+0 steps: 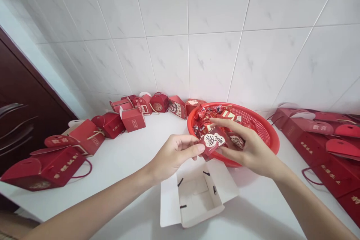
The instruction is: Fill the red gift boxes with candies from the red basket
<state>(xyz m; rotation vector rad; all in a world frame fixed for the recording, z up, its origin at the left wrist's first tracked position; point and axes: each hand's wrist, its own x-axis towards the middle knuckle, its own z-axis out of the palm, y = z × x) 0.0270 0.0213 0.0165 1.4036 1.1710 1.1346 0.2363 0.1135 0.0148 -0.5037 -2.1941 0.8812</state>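
Note:
Both my hands hold a small red packet with white characters, just above an open gift box whose white inside faces up on the counter. My left hand pinches the packet's left edge between thumb and fingers. My right hand grips it from the right, index finger stretched out over the top. Right behind the packet stands a round red plastic basket with several wrapped sweets in it.
Several closed red gift boxes with rope handles line the tiled wall at the back left, and larger ones lie at the left edge. More red boxes are stacked at the right. A dark wooden door stands at the far left.

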